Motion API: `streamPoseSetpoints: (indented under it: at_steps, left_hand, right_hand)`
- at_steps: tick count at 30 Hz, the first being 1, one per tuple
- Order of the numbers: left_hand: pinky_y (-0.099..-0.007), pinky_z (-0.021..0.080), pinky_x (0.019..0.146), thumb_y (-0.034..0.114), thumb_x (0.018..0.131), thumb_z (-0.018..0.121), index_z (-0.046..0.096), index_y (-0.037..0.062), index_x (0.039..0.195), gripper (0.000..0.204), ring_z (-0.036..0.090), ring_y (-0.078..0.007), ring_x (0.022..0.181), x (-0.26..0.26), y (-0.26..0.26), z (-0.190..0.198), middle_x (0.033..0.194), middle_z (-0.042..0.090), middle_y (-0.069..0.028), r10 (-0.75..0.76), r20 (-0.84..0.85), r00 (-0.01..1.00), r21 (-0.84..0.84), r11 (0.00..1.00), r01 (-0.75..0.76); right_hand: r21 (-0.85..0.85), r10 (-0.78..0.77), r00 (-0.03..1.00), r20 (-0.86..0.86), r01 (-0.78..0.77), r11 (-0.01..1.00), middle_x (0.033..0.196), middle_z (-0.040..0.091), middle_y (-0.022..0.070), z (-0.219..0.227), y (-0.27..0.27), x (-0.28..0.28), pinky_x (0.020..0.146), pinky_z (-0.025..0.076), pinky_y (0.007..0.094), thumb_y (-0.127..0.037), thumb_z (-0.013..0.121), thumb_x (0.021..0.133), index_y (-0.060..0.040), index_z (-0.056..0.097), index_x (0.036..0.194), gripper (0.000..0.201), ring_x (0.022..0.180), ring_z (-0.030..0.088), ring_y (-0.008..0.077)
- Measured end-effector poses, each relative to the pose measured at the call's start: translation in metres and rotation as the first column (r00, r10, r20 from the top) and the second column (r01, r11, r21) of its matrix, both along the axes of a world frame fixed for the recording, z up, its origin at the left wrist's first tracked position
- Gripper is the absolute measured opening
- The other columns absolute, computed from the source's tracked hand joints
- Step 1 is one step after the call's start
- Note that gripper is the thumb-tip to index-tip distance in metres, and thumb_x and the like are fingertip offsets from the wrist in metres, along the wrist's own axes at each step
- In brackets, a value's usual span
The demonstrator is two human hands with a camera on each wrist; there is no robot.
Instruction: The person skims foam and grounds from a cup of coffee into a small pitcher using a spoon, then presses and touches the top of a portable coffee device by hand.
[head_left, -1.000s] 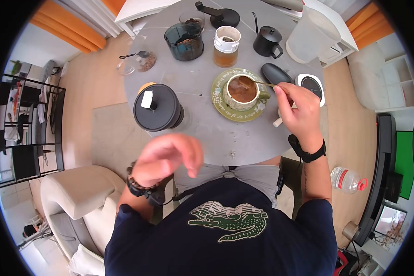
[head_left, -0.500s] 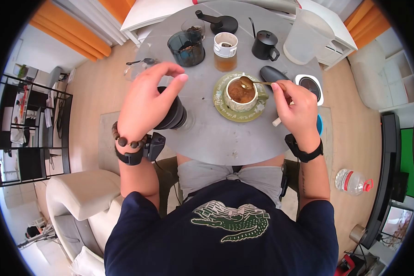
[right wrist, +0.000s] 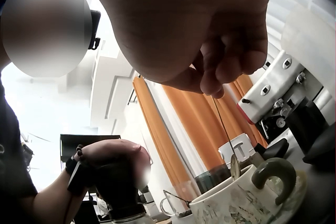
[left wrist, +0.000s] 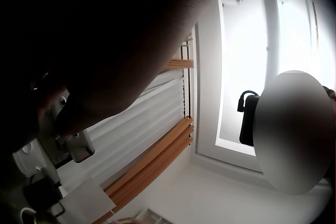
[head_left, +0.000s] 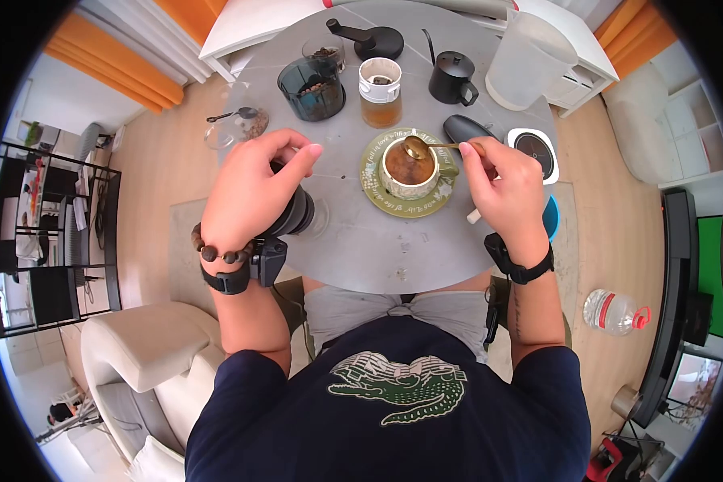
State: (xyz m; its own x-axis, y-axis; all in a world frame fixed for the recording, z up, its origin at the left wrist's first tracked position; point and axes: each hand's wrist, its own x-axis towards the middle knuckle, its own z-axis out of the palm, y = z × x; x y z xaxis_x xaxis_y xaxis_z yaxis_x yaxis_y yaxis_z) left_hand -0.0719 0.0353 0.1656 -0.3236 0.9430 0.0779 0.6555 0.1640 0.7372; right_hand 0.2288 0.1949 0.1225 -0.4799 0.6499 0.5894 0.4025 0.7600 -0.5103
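Observation:
In the head view, my right hand [head_left: 506, 185] pinches the thin handle of a gold spoon [head_left: 416, 148], its bowl over the brown drink in a patterned cup [head_left: 410, 191]. The cup stands on a green saucer [head_left: 373, 193]. The right wrist view shows the spoon [right wrist: 235, 168] at the rim of the cup [right wrist: 236, 203]. My left hand [head_left: 253, 189] hovers over a black-lidded canister [head_left: 299, 214], fingers loosely bent, thumb near the forefinger; its palm hides the lid, and contact cannot be told.
Behind the cup stand a white dripper on a glass [head_left: 381, 92], a black kettle [head_left: 453, 78], a teal bean container [head_left: 309, 92] and a clear pitcher [head_left: 530, 60]. A black oblong object [head_left: 467, 131] and a scale [head_left: 532, 154] lie right. A spoon rests on a glass jar [head_left: 253, 120].
My left hand has risen from near the table's front edge to above the black canister. The spoon's bowl has come up out of the drink, still pinched in my right hand.

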Motion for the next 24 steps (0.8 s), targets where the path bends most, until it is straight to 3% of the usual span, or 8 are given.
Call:
streamPoseSetpoints:
  at_steps: [6,10,12,16,18,19,21,24]
  left_hand:
    - [-0.0357,0.055,0.069,0.029,0.105,0.079,0.079,0.0005,0.108,0.029,0.072,-0.0233,0.071,0.004,-0.001,0.001,0.081,0.078,-0.0102,0.028,-0.027,0.999,0.02,0.999,-0.028]
    - [-0.0361,0.055,0.068,0.029,0.105,0.079,0.079,0.0009,0.108,0.028,0.071,-0.0251,0.07,0.004,-0.002,0.0,0.08,0.077,-0.0112,0.044,-0.042,0.998,0.038,0.998,-0.043]
    - [-0.0307,0.055,0.077,0.026,0.11,0.074,0.076,-0.0016,0.111,0.027,0.073,-0.0138,0.08,0.005,-0.003,0.007,0.086,0.08,-0.0074,0.025,-0.068,0.997,-0.061,0.998,-0.029]
    - [-0.0308,0.055,0.076,0.025,0.109,0.075,0.076,-0.0005,0.111,0.026,0.073,-0.0144,0.078,0.007,-0.004,0.006,0.085,0.079,-0.0072,0.057,-0.082,0.995,-0.04,0.997,-0.061]
    - [-0.039,0.055,0.067,0.03,0.104,0.079,0.079,0.0022,0.103,0.028,0.071,-0.0272,0.069,0.006,-0.003,0.002,0.08,0.076,-0.0109,0.063,-0.062,0.996,0.048,0.997,-0.06]
    - [-0.039,0.055,0.067,0.03,0.104,0.079,0.079,0.0022,0.103,0.028,0.071,-0.0272,0.069,0.006,-0.003,0.003,0.08,0.076,-0.0109,0.074,-0.057,0.996,0.054,0.996,-0.071]
    - [-0.0328,0.055,0.072,0.024,0.108,0.076,0.076,0.0007,0.108,0.023,0.072,-0.0168,0.074,0.005,-0.004,0.006,0.084,0.079,-0.0079,0.039,-0.099,0.994,-0.01,0.999,-0.04]
    - [-0.0342,0.055,0.071,0.025,0.107,0.076,0.077,0.0014,0.106,0.024,0.07,-0.0196,0.072,0.005,-0.005,0.007,0.083,0.078,-0.0084,0.044,-0.129,0.991,-0.012,0.999,-0.046]
  right_hand:
    - [-0.128,0.01,0.999,0.032,-0.006,0.992,0.068,0.069,0.0113,-0.003,0.006,0.001,0.054,0.047,0.0359,-0.014,0.08,0.1,-0.0024,0.078,0.093,0.013,0.054,0.063,0.0225]
    - [-0.244,0.025,0.994,0.111,0.003,0.97,0.067,0.069,0.0121,-0.004,0.014,-0.001,0.056,0.049,0.0377,-0.017,0.079,0.1,-0.0013,0.076,0.092,0.018,0.056,0.064,0.0273]
    - [-0.291,0.036,0.986,0.161,0.012,0.957,0.067,0.069,0.0125,-0.002,0.017,-0.001,0.057,0.049,0.0387,-0.019,0.078,0.101,-0.0009,0.076,0.092,0.02,0.057,0.065,0.0295]
    - [-0.321,0.042,0.966,0.257,0.044,0.946,0.068,0.07,0.0138,-0.002,0.022,-0.004,0.06,0.051,0.0423,-0.024,0.078,0.101,-0.001,0.076,0.092,0.025,0.06,0.067,0.0342]
    - [-0.324,0.051,0.954,0.296,0.049,0.945,0.069,0.07,0.0142,0.0,0.024,-0.004,0.061,0.052,0.0431,-0.025,0.078,0.101,-0.0013,0.077,0.092,0.025,0.061,0.068,0.0348]
    - [-0.326,0.052,0.944,0.326,0.061,0.943,0.069,0.071,0.0139,0.002,0.025,-0.005,0.061,0.052,0.0431,-0.026,0.078,0.101,-0.0015,0.077,0.094,0.025,0.061,0.068,0.0345]
    - [-0.322,0.06,0.931,0.361,0.064,0.945,0.069,0.072,0.0136,0.005,0.026,-0.005,0.062,0.052,0.0432,-0.026,0.078,0.101,-0.0017,0.077,0.096,0.025,0.062,0.069,0.0341]
    - [-0.346,0.073,0.917,0.393,0.074,0.935,0.07,0.073,0.0126,0.008,0.029,-0.003,0.062,0.052,0.0424,-0.027,0.078,0.101,-0.0022,0.078,0.104,0.025,0.062,0.07,0.0315]
